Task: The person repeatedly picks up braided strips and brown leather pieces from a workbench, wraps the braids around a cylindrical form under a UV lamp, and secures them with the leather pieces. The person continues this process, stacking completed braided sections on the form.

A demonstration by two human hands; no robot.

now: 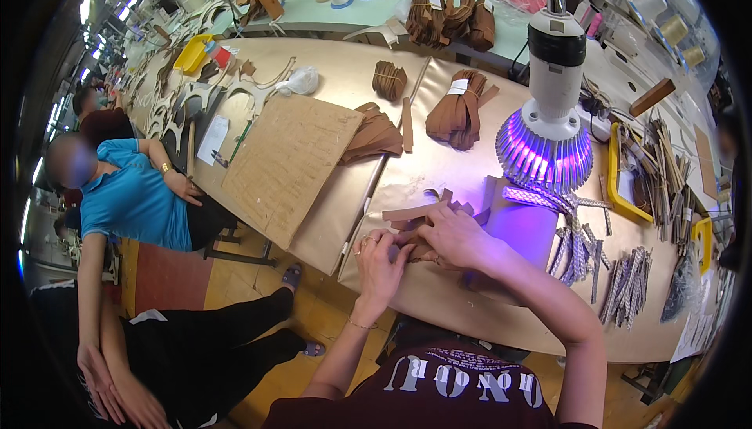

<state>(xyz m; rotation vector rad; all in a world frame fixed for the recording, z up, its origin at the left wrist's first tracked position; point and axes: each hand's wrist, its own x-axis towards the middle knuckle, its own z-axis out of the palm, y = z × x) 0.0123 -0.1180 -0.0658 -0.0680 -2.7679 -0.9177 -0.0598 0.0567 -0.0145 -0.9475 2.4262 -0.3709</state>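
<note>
My left hand is at the front edge of the gold-covered table, its thumb and fingers pinched on a brown leather strip. Close beside it, my right hand bends over the same small group of strips, its fingers closed on them. Several strip ends stick out past the fingers; the gripped parts are mostly hidden. Just right of my right hand stands a lamp with a finned metal head, casting purple light on a block-like surface. Braided grey-white straps hang beside it.
Tied brown strip bundles and a smaller bundle lie beyond my hands. A brown board rests at left, partly over more strips. Grey patterned strips and a yellow tray are at right. A person in blue sits at left.
</note>
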